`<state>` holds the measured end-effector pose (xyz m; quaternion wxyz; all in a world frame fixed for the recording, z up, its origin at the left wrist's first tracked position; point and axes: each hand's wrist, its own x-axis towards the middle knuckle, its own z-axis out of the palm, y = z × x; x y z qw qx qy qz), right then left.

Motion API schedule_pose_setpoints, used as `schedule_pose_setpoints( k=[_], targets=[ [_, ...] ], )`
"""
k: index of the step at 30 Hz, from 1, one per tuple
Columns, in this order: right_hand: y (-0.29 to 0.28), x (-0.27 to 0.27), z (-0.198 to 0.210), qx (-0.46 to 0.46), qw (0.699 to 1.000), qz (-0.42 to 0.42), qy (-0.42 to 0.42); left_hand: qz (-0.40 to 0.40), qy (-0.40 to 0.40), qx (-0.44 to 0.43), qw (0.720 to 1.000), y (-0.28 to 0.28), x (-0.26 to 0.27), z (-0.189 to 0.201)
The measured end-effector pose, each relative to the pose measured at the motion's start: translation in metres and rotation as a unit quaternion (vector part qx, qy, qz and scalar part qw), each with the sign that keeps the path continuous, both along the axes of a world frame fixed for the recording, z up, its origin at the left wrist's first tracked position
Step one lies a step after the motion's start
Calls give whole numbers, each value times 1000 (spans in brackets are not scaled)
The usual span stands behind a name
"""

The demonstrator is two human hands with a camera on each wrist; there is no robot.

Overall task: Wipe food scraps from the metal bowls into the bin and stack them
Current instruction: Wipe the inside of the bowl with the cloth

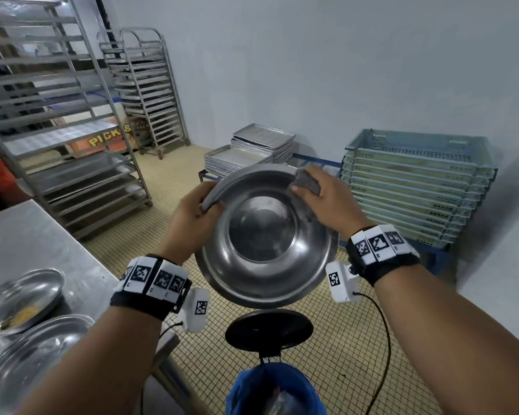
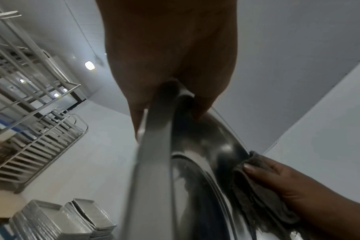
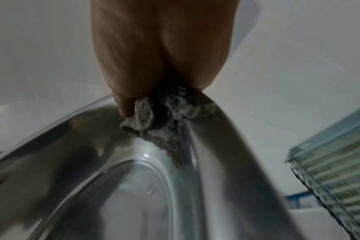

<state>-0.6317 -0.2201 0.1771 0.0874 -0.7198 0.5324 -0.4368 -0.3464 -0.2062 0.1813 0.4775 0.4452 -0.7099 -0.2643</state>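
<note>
Wiping the big bowl over the bin

My left hand [image 1: 192, 217] grips the rim of the metal bowl [image 1: 267, 235] and tips it above the bin [image 1: 274, 390], so scraps can fall in. My right hand [image 1: 321, 199] squeezes a grey cloth [image 1: 307, 181] against the far rim. Two more bowls [image 1: 21, 298] wait on the bench [image 1: 27, 235], one with food inside.

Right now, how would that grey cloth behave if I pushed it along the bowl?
The grey cloth looks floppy, bunched in the right hand. It probably drags rather than slides. The bowl looks smooth, likely slippery.
</note>
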Motion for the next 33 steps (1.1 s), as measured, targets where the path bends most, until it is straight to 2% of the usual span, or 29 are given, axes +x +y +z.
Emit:
schedule_pose_setpoints(
  k=[3,5,7,10,12,14,18,19,22,24,26,29,31,33],
  targets=[
    [2,8,12,-4,996,2,85,-44,-68,-20,997,-5,-3,14],
    [2,10,13,-24,996,3,88,-44,-68,-35,996,-5,-3,18],
    [3,8,5,-35,999,7,37,-37,-42,-42,998,-2,-3,16],
    [2,1,-17,-3,997,-12,-74,-2,32,-34,999,0,0,2],
    [2,0,-26,15,996,-20,-91,11,55,-26,998,2,0,-8],
    [1,3,-22,-4,998,-24,-63,9,33,-35,999,3,-4,-14],
    [-4,6,-2,-29,997,-16,63,-2,-1,-53,999,3,-6,-14],
    [-4,5,-3,-26,998,-13,56,1,5,-54,999,3,-4,-12],
    [2,0,-18,5,998,-10,-60,37,68,-46,996,4,3,-7],
    [6,1,-29,34,995,-17,-94,56,78,-44,994,4,7,-7],
    [4,3,-29,36,996,-26,-74,39,47,-48,997,4,5,-9],
    [-4,5,-11,-6,1000,-9,14,8,-3,-53,999,6,-5,-14],
    [-7,6,1,-18,998,2,61,5,13,-53,998,7,-9,-14],
    [-10,1,-1,-12,1000,-10,19,19,71,-48,996,8,-9,-14]
  ],
)
